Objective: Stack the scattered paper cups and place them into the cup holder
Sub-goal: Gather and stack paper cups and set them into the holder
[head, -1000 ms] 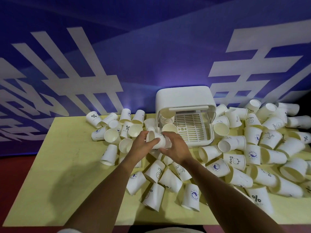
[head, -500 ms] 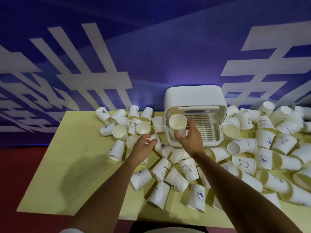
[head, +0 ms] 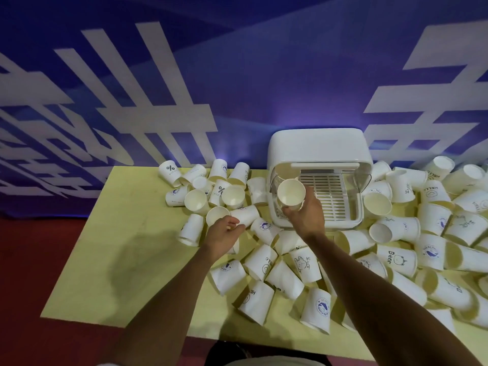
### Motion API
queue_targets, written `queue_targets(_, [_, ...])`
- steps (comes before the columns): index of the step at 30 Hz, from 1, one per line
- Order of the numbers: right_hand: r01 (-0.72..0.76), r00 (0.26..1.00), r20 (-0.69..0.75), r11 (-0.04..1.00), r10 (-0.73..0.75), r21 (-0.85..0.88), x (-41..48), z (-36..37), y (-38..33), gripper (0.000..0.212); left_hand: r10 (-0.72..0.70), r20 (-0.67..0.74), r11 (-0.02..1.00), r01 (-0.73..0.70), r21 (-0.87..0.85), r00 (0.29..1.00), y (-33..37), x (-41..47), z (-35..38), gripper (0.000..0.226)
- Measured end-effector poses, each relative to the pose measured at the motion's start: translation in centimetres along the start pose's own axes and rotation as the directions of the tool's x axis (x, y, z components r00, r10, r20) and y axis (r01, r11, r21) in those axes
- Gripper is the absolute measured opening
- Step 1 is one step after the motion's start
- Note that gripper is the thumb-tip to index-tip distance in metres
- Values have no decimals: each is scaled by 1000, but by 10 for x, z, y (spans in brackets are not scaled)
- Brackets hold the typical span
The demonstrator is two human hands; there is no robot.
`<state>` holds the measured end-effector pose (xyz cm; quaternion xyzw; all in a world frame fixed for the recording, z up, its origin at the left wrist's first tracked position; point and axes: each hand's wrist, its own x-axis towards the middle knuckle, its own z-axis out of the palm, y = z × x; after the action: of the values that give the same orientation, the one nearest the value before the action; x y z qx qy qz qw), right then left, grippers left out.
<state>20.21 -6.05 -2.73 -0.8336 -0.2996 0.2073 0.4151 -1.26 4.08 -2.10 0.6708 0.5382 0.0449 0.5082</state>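
My right hand [head: 306, 216] holds a short stack of white paper cups [head: 290, 193] upright, mouth toward me, at the left front of the white cup holder [head: 319, 149]. The holder's lid is raised over a slotted tray [head: 334, 198]. My left hand [head: 224, 233] is lower left, its fingertips closed on the rim of a cup lying on its side [head: 244, 215]. Many white printed cups lie scattered around both hands on the yellow-green table [head: 111, 233].
Loose cups crowd the table left of the holder [head: 208, 186], in front of it [head: 280, 273] and thickly to its right [head: 435, 220]. A blue wall with white characters rises right behind the table. Red floor [head: 31, 286] lies to the left.
One second ago both hands held the cups together low in front of the holder. My right hand has lifted the stack up to the holder's left side; my left hand dropped to a lying cup.
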Motion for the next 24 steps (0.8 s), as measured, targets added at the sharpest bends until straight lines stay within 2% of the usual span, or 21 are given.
queue_targets(5, [-36, 999, -12, 997, 36, -62, 2, 1, -1, 83, 17, -14, 1000, -17, -4, 1000, -2, 1, -3, 29])
queue_targets(7, [-7, 999, -35, 994, 3, -105, -2, 1, -4, 83, 22, -20, 1000, -23, -15, 1000, -3, 1, -3, 27])
queue_targets(14, [168, 986, 18, 974, -167, -151, -17, 12, -21, 62, 26, -34, 1000, -27, -13, 999, -10, -4, -8, 26])
queue_targets(19, [227, 970, 131, 959, -206, -169, -26, 36, -36, 58, 7, -142, 1000, -7, 5, 990, -26, -5, -28, 22])
queue_targets(24, [302, 935, 248, 936, -254, -180, -34, 68, -50, 61, 26, -334, 996, 6, 94, 942, -46, -9, -54, 24])
